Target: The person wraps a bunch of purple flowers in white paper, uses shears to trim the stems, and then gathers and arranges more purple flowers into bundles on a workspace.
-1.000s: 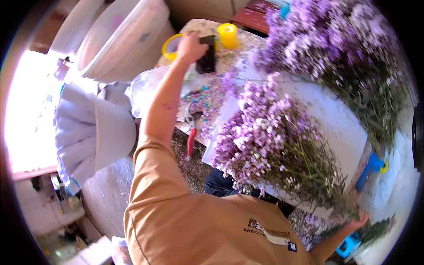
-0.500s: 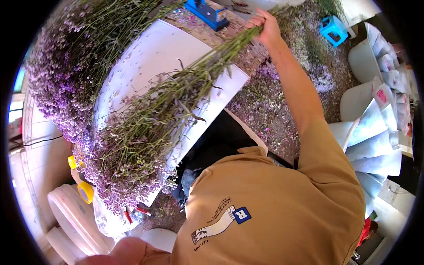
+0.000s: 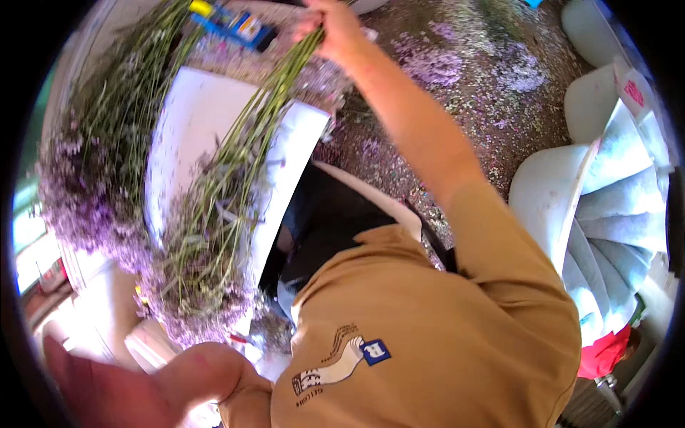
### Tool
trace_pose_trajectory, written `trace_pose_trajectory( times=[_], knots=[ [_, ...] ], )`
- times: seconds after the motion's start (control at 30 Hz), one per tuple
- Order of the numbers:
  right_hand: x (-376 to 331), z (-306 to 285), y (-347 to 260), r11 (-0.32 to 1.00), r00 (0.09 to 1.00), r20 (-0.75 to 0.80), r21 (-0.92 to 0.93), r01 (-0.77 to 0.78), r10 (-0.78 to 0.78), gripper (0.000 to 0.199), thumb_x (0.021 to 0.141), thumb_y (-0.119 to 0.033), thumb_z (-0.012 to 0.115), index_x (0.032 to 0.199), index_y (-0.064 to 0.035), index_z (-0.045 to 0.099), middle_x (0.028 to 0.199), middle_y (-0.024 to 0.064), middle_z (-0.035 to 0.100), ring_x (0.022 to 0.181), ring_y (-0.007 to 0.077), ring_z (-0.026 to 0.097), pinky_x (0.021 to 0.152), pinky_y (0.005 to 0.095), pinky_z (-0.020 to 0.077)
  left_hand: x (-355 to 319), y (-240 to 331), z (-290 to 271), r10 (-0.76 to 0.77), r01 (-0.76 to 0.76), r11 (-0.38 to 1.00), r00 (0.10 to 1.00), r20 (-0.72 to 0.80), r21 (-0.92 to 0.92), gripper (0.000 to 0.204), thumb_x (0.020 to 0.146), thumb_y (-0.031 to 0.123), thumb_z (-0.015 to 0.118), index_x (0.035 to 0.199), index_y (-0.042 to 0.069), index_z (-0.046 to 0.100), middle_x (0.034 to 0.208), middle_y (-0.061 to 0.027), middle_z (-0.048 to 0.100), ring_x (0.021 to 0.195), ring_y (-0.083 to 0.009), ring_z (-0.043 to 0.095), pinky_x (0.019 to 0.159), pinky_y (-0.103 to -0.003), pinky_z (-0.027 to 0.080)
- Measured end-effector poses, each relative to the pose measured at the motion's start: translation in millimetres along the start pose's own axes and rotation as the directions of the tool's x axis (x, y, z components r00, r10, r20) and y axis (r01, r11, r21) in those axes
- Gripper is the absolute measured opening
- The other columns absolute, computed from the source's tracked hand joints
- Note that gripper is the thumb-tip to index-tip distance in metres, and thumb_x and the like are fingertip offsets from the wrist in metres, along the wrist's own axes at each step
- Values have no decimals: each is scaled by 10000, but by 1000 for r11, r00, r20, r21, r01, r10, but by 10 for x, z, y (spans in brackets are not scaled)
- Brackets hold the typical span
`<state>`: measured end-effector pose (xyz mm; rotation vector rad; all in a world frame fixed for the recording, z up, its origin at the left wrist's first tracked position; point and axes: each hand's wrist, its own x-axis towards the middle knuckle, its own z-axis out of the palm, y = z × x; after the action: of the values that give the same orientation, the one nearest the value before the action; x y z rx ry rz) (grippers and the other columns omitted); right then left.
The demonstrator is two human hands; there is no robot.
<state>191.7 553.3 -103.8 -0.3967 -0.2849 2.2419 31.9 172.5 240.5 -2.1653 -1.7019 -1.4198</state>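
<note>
My right hand (image 3: 330,30) is closed around the stem ends of a bunch of small purple flowers (image 3: 221,207). The green stems slant down and left from my fist, and the blossoms hang at the lower end. Beneath the bunch lies a white board (image 3: 203,114) with scattered bits on it. A larger heap of purple flowers (image 3: 107,164) rests along the board's left side. At the lower left, my left arm is bent and blurred by motion; its forearm runs out at the picture's edge, and the hand cannot be seen.
A blue tool with a yellow part (image 3: 235,28) lies beyond the board. Loose petals and purple blossoms (image 3: 435,60) cover the ground. White buckets (image 3: 542,185) with pale wrapped bundles (image 3: 617,214) line the right. A person in red (image 3: 606,354) is at the lower right.
The whole view has shifted. My right hand has moved up and left in the picture with the bunch, which now stands steeper. My left arm has come further into view.
</note>
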Motion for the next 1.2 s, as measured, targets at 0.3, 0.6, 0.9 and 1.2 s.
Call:
trace_pose_trajectory(
  times=[0.3,0.6,0.9,1.2],
  knots=[
    [-632,1177,183,950,944,-104,-24,312,-313,255,873,-116,704,668,-20,588,542,91,545,380,194,503,361,371,384,347,-809,2345,-470,286,864,753,461,415,708,874,161,729,1505,8,444,1445,-196,577,1355,-311,539,1122,-414,393],
    [-660,962,187,961,948,-189,47,271,-258,282,872,-105,689,644,-35,538,554,64,531,406,165,501,374,345,386,316,-1637,2955,-735,709,644,472,487,286,544,861,132,700,1365,31,521,757,-14,607,614,-116,578,545,-263,451],
    [-462,830,201,953,946,-212,123,276,-246,206,883,-56,703,739,57,609,577,107,579,448,197,573,398,374,484,330,-1799,3068,-776,709,610,444,448,354,323,879,236,717,1040,-14,591,682,-20,598,538,-101,563,481,-282,446],
    [-256,668,326,976,958,-186,-72,206,-216,243,869,-198,773,893,39,723,704,115,700,545,208,668,516,344,548,159,-1789,2986,-745,713,626,427,513,315,248,920,220,731,858,3,629,636,-28,601,452,-109,522,386,-295,371]
  ],
)
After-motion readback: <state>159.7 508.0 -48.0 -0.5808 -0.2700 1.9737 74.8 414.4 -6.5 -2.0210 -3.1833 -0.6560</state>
